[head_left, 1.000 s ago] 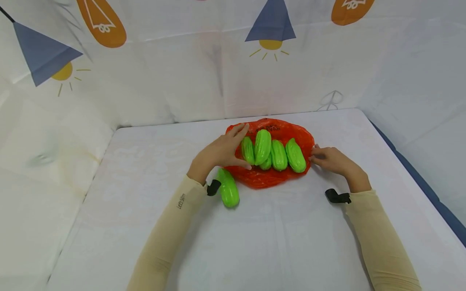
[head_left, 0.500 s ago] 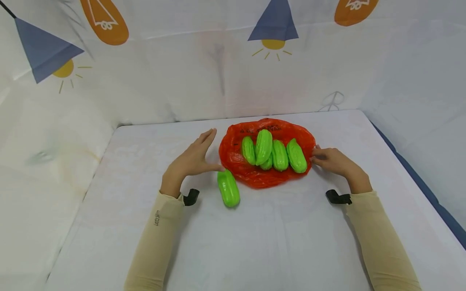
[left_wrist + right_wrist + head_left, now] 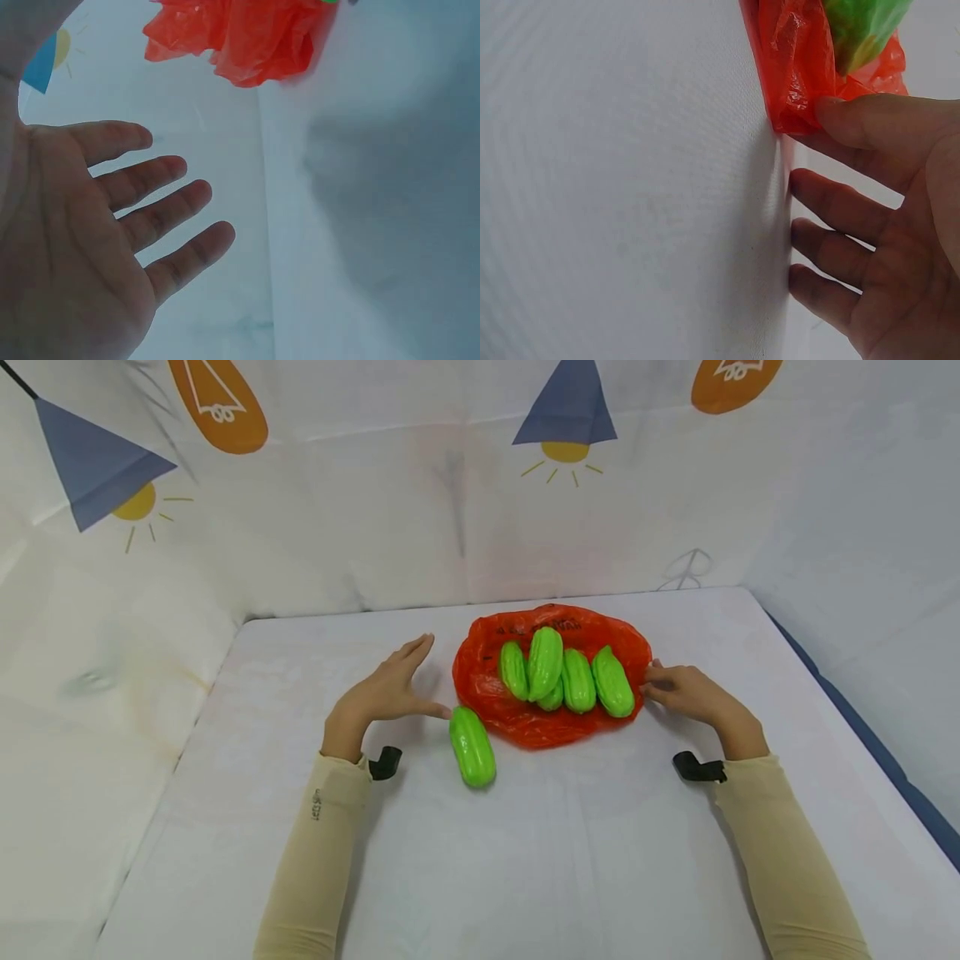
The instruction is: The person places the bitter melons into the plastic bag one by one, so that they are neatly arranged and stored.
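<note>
A red plastic bag [image 3: 540, 735] lies spread with its mouth wide, and several shiny green cucumber-like vegetables [image 3: 577, 681] sit in it. My right hand [image 3: 686, 689] is at the bag's right rim; in the right wrist view, thumb and forefinger pinch the red plastic [image 3: 791, 75] while the other fingers touch the white surface. To the left of the bag my left hand [image 3: 378, 693] holds nothing, its fingers spread and straight in the left wrist view. Its thumb tip comes close to a loose green cucumber-like vegetable [image 3: 472, 747] lying just outside the bag's front left edge.
The table [image 3: 585, 843] is covered in white cloth. A white curtain [image 3: 337, 510] with printed lamps and orange shapes stands behind it, and a blue strip [image 3: 847, 710] runs along the right edge.
My left hand has drawn back leftward from the bag's left part to beside it, fingers spread. The right hand keeps its place at the bag's rim.
</note>
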The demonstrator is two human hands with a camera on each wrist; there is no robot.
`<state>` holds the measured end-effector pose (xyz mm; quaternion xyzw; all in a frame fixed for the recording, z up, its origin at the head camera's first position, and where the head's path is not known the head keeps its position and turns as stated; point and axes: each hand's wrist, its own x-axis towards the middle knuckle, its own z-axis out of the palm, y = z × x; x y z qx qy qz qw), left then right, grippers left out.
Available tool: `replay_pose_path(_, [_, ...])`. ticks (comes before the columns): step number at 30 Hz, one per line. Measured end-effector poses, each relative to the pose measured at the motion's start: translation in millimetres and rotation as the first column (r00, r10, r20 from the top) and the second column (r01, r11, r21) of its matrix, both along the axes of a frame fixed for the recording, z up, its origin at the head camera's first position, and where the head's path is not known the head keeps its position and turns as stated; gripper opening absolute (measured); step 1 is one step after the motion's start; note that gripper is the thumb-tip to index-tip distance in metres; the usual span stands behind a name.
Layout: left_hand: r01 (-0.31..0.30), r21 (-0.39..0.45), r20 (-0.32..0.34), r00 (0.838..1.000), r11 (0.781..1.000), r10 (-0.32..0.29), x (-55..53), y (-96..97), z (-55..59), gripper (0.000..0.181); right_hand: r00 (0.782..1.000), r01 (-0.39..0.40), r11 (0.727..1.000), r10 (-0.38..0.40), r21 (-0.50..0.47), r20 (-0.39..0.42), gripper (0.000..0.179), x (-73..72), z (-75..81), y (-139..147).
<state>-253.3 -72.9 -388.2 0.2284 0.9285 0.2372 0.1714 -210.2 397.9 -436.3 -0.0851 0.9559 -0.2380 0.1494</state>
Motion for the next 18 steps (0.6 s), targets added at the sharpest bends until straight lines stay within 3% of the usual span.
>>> replay_pose_path(9, [0.026, -0.041, 0.107, 0.994, 0.999, -0.021, 2.8, 3.3, -11.3, 0.122, 1.0, 0.003, 1.0, -0.003, 0.001, 0.008, 0.045, 1.1, 2.7, 0])
replay_pose_path(18, [0.1, -0.123, 0.204, 0.976, 0.987, -0.074, 21.3, 19.6, -24.6, 0.124, 1.0, -0.005, 1.0, 0.005, -0.005, 0.007, 0.046, -0.2, 2.1, 0])
